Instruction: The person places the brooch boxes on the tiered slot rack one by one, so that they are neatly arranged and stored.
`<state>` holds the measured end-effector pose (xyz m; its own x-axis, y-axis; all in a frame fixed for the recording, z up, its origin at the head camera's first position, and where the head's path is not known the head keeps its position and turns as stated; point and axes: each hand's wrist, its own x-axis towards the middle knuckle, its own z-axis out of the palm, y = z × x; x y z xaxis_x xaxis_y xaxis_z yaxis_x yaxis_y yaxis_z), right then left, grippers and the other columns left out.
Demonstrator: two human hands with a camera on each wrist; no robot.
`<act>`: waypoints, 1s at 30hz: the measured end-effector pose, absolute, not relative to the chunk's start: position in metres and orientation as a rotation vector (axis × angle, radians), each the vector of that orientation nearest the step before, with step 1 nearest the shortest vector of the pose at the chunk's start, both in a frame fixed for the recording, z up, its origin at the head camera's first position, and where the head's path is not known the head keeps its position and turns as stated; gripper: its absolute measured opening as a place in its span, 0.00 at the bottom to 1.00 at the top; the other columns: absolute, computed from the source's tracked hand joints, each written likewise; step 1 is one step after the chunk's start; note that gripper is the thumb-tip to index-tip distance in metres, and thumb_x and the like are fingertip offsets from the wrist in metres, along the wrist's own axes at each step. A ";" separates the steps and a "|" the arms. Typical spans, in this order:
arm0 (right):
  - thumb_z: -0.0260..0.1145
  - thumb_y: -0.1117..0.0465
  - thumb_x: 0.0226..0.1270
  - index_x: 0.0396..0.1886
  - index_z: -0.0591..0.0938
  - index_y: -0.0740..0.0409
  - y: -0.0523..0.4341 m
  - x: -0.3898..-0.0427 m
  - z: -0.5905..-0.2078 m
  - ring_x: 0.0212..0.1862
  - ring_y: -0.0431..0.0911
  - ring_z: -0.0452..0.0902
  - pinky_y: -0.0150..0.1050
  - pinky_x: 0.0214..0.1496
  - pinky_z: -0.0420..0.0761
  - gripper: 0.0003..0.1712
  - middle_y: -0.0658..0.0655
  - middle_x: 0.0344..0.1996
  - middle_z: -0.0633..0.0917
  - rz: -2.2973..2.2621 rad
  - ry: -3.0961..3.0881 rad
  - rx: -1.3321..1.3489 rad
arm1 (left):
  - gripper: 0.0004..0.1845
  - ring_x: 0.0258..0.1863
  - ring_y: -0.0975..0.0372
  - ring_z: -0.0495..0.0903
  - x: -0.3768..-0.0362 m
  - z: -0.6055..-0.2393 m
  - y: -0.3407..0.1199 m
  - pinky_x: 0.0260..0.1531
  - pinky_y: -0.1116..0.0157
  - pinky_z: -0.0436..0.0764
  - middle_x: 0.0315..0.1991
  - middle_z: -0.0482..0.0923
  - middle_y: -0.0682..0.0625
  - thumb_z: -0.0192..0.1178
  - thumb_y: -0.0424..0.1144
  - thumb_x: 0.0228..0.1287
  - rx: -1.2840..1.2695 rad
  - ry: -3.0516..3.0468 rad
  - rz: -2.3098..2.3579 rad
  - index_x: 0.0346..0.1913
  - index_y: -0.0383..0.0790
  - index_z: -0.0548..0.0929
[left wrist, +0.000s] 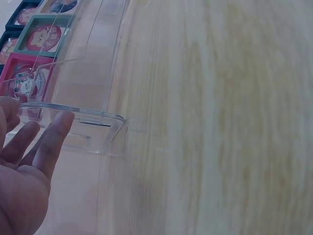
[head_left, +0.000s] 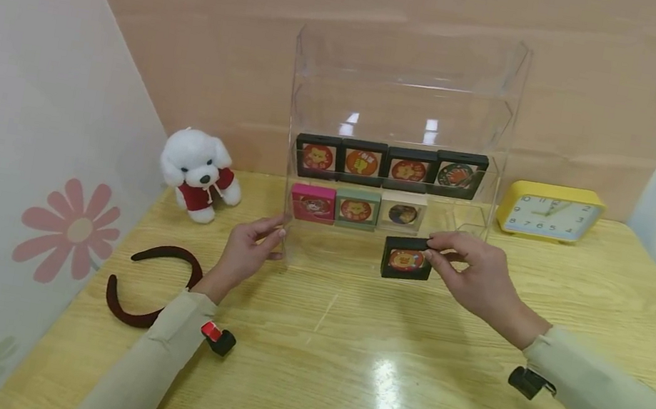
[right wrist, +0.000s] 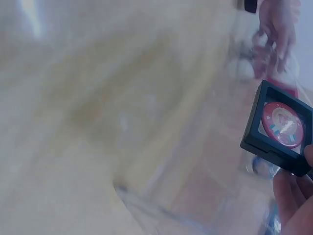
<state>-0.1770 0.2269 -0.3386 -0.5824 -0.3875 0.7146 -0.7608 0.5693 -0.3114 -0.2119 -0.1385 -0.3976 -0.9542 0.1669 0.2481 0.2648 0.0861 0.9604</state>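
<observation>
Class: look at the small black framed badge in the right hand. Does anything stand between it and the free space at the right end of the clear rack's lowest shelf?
Nothing visible does. The right hand pinches the small black framed badge just in front of the clear acrylic rack; the free space lies right of the cream framed badge.

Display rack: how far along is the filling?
Seven framed badges already stand in the clear rack: four black above, three below. The right hand pinches a black frame in front of the lower shelf; the left hand touches the rack's corner. The upper shelves hold nothing.
</observation>
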 end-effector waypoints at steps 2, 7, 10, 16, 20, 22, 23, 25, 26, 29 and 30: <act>0.73 0.77 0.48 0.36 0.84 0.64 0.231 -0.180 -0.330 0.34 0.47 0.83 0.26 0.32 0.82 0.14 0.56 0.38 0.86 0.801 -2.199 0.900 | 0.19 0.53 0.50 0.75 -0.211 -0.397 -0.139 0.34 0.59 0.86 0.60 0.71 0.38 0.55 0.28 0.68 -0.448 -2.260 -2.018 0.61 0.29 0.73; 0.73 0.79 0.46 0.37 0.86 0.67 0.243 -0.189 -0.316 0.32 0.49 0.83 0.18 0.34 0.78 0.16 0.57 0.36 0.86 0.741 -2.141 0.863 | 0.19 0.53 0.48 0.74 -0.211 -0.396 -0.139 0.34 0.59 0.86 0.60 0.71 0.37 0.55 0.27 0.68 -0.431 -2.258 -2.030 0.61 0.28 0.73; 0.74 0.79 0.43 0.36 0.87 0.67 0.250 -0.194 -0.310 0.30 0.50 0.84 0.15 0.36 0.75 0.16 0.58 0.36 0.86 0.704 -2.100 0.847 | 0.19 0.54 0.48 0.74 -0.211 -0.396 -0.139 0.34 0.59 0.85 0.60 0.70 0.37 0.55 0.27 0.68 -0.419 -2.264 -2.035 0.61 0.28 0.73; 0.73 0.77 0.46 0.36 0.87 0.67 0.257 -0.202 -0.299 0.30 0.52 0.83 0.13 0.39 0.72 0.14 0.59 0.36 0.86 0.678 -2.056 0.765 | 0.20 0.54 0.47 0.74 -0.211 -0.396 -0.139 0.34 0.60 0.86 0.61 0.70 0.37 0.55 0.28 0.68 -0.417 -2.265 -2.048 0.61 0.27 0.73; 0.71 0.76 0.51 0.37 0.86 0.69 0.261 -0.204 -0.292 0.35 0.42 0.82 0.13 0.40 0.72 0.11 0.61 0.36 0.86 0.666 -2.073 0.714 | 0.19 0.54 0.46 0.73 -0.212 -0.396 -0.139 0.33 0.60 0.86 0.61 0.70 0.37 0.55 0.27 0.68 -0.427 -2.252 -2.054 0.61 0.27 0.73; 0.70 0.75 0.54 0.38 0.86 0.70 0.262 -0.205 -0.288 0.39 0.35 0.79 0.13 0.41 0.72 0.10 0.63 0.37 0.86 0.667 -2.077 0.697 | 0.19 0.54 0.46 0.73 -0.212 -0.396 -0.138 0.33 0.61 0.86 0.61 0.70 0.37 0.55 0.27 0.68 -0.429 -2.249 -2.057 0.61 0.27 0.73; 0.69 0.74 0.55 0.39 0.85 0.71 0.263 -0.205 -0.287 0.41 0.32 0.77 0.14 0.42 0.73 0.10 0.64 0.37 0.85 0.669 -2.075 0.692 | 0.19 0.54 0.45 0.73 -0.212 -0.396 -0.138 0.33 0.61 0.86 0.61 0.70 0.37 0.55 0.27 0.68 -0.428 -2.249 -2.059 0.61 0.27 0.73; 0.69 0.74 0.55 0.39 0.85 0.71 0.263 -0.207 -0.286 0.42 0.30 0.75 0.14 0.42 0.73 0.10 0.63 0.38 0.85 0.677 -2.060 0.675 | 0.19 0.54 0.45 0.73 -0.212 -0.397 -0.138 0.33 0.61 0.86 0.61 0.70 0.37 0.55 0.27 0.68 -0.427 -2.249 -2.059 0.61 0.27 0.73; 0.69 0.74 0.56 0.39 0.85 0.70 0.263 -0.208 -0.286 0.43 0.30 0.75 0.14 0.42 0.73 0.10 0.63 0.38 0.85 0.676 -2.053 0.668 | 0.19 0.54 0.46 0.73 -0.213 -0.397 -0.138 0.33 0.60 0.86 0.61 0.70 0.37 0.55 0.27 0.68 -0.427 -2.247 -2.060 0.61 0.27 0.73; 0.69 0.73 0.56 0.40 0.86 0.69 0.262 -0.211 -0.286 0.39 0.36 0.79 0.13 0.41 0.71 0.11 0.61 0.39 0.86 0.664 -2.032 0.649 | 0.19 0.54 0.46 0.73 -0.213 -0.398 -0.139 0.33 0.60 0.86 0.61 0.70 0.37 0.55 0.27 0.68 -0.426 -2.245 -2.054 0.60 0.27 0.73; 0.69 0.73 0.56 0.40 0.86 0.69 0.262 -0.212 -0.287 0.37 0.40 0.81 0.13 0.40 0.71 0.11 0.61 0.39 0.86 0.660 -2.027 0.650 | 0.19 0.54 0.46 0.73 -0.213 -0.399 -0.138 0.33 0.60 0.86 0.61 0.70 0.37 0.55 0.27 0.67 -0.426 -2.245 -2.051 0.60 0.26 0.73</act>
